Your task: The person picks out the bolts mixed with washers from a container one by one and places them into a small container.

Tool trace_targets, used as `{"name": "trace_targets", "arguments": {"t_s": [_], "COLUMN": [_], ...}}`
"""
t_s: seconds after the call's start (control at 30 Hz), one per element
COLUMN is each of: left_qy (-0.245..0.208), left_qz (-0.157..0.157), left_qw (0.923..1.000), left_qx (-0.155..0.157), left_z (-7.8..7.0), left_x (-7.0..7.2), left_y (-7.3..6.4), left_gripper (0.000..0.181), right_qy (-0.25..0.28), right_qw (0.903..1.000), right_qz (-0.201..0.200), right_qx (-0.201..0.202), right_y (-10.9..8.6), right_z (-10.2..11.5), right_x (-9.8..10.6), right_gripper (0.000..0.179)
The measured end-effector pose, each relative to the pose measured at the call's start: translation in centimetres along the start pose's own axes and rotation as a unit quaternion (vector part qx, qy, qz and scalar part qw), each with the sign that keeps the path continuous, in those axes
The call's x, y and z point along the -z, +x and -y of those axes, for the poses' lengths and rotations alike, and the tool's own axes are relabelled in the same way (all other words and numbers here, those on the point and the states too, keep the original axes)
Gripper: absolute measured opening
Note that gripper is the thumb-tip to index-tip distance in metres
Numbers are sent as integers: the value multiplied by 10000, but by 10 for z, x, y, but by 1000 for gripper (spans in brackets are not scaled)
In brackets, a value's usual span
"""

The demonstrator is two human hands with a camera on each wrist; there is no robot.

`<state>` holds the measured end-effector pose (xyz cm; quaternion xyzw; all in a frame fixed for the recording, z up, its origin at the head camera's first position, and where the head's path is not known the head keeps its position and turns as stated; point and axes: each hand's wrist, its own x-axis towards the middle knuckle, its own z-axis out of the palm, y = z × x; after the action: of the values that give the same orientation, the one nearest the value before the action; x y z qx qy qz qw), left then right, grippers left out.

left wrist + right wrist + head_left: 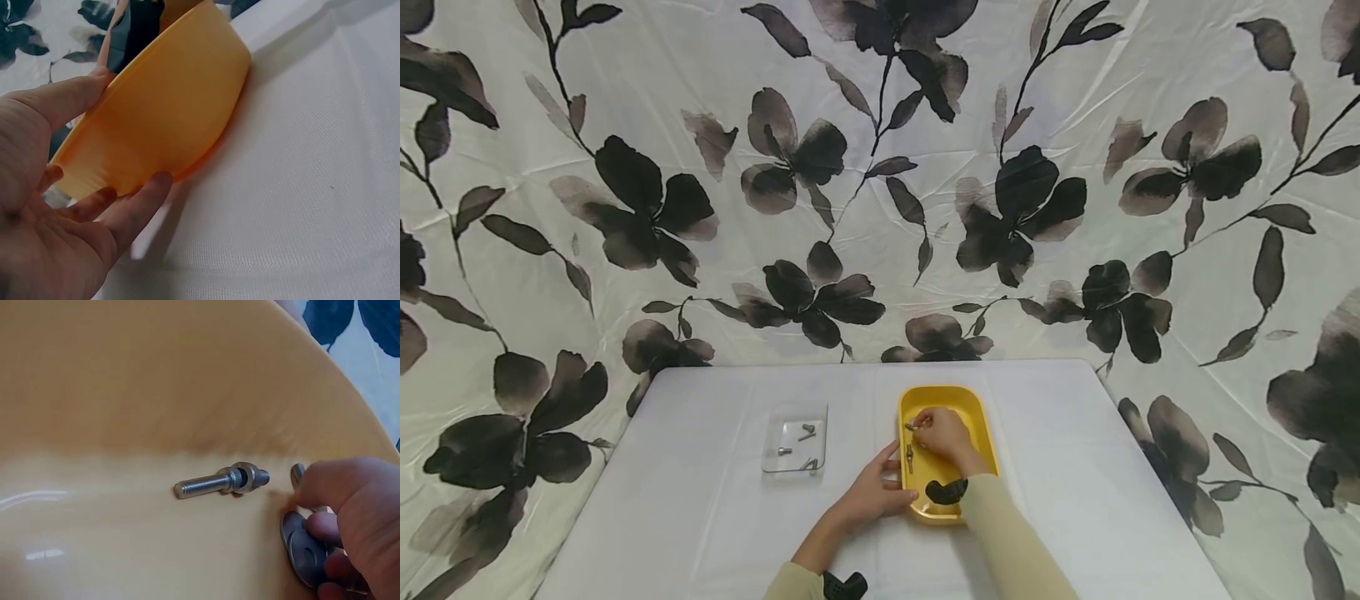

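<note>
My left hand (876, 487) rests against the near left side of a yellow tray (982, 417). In the left wrist view its thumb touches the rim, and spread fingers (140, 203) lie along the outer wall. Inside the tray, my right hand (943, 435) bends its fingers at two overlapping metal washers (306, 553) and pinches them near the tray's left wall. Beside its fingertips shows the rounded end of a metal piece (297, 475), mostly hidden. A bolt (203, 486) with a nut (249, 477) on it lies on the tray floor nearby.
Left of the tray stands a clear, shallow container (778, 462) holding several bolts and small metal parts (807, 433). A white cloth covers the table (715, 500). Behind its far edge hangs a floral curtain (917, 275).
</note>
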<state>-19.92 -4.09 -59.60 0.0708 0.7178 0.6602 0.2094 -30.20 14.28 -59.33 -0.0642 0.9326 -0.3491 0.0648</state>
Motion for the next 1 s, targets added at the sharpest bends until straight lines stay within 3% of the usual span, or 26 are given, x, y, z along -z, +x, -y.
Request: {"name": "trace_targets", "arguments": {"t_s": [0.43,0.67,0.83,1.0], "left_qy": [-334,-465,-280,-362], "left_qz": [12,20,17,79], "left_qw": [9993,9989,9996,9993], "left_qx": [-157,-101,-42,-91], "left_z": [1,3,7,6], "left_x": [-2,-1,0,0], "left_y": [3,3,0,1], "left_gripper": [97,97,98,98], "right_qy": [513,594,780,1078], "right_qw": [9970,9963,9946,9921], "right_qz": [-78,-80,-58,-254], "right_qx": [-574,-609,-679,-594], "right_y": [5,3,-1,-1], "right_z": [-6,-6,-9,-9], "right_x": [5,2,-1,1], "right_gripper": [19,15,15,13]}}
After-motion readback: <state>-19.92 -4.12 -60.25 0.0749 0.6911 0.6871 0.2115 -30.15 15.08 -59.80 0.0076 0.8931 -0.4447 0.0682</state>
